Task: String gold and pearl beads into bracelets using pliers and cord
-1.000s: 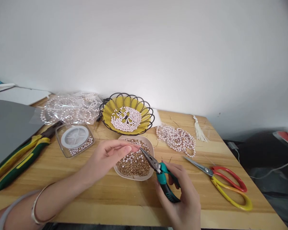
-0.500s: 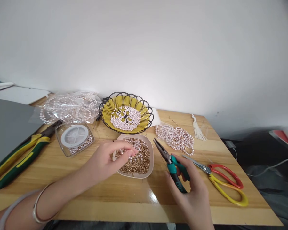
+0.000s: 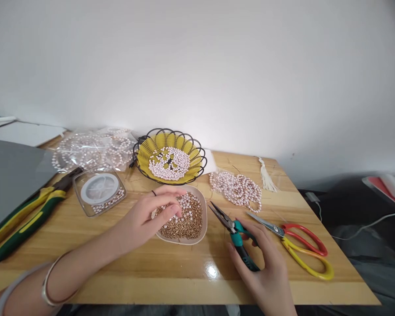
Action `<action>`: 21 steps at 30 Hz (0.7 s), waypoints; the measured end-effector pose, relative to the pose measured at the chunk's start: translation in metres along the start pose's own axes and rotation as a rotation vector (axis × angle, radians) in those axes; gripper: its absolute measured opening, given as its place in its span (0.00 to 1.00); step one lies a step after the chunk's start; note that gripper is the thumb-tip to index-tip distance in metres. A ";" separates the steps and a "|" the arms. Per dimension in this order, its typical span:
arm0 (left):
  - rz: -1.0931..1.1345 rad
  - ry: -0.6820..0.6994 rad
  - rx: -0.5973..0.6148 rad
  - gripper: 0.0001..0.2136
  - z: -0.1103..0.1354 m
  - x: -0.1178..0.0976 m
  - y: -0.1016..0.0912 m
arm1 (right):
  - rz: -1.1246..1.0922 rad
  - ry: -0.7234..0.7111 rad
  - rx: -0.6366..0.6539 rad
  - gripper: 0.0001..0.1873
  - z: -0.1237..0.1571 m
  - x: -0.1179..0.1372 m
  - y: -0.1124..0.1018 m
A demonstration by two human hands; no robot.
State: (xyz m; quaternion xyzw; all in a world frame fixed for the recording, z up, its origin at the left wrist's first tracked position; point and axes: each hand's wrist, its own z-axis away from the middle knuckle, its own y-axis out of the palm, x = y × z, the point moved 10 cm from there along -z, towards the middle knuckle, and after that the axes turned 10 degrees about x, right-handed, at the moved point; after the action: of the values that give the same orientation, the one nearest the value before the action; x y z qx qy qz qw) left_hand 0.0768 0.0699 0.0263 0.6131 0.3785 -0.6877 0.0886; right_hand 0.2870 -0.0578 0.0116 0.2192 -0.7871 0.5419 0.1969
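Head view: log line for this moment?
left hand: fingertips in bead dish | right hand: holds pliers | scissors: on table, beside right hand

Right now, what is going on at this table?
A person is at a wooden table. The left hand reaches into a shallow dish of gold and pearl beads. The right hand holds teal pliers just right of the dish. Scissors lie farther right; a yellow basket of pearls sits behind.

Teal-handled needle-nose pliers [image 3: 229, 223], nose pointing up-left, just R of pinkish bowl [image 3: 186, 241] w/ gold+pearl beads [image 3: 187, 219].
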 end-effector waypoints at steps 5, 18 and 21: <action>-0.021 0.032 -0.019 0.15 0.002 -0.005 -0.004 | -0.073 -0.166 0.018 0.21 -0.027 0.032 0.000; 1.095 -0.049 -0.101 0.20 -0.001 0.026 0.022 | -0.053 -0.538 0.032 0.33 -0.087 0.060 0.023; 1.171 -0.044 -0.095 0.20 0.001 0.023 0.028 | -0.051 -0.537 0.042 0.33 -0.079 0.058 0.029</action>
State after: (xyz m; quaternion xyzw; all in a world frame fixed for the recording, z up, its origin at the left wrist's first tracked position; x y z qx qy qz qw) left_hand 0.0873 0.0575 -0.0059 0.7009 0.0050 -0.5191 0.4891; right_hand 0.2289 0.0178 0.0480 0.3788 -0.7940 0.4754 -0.0101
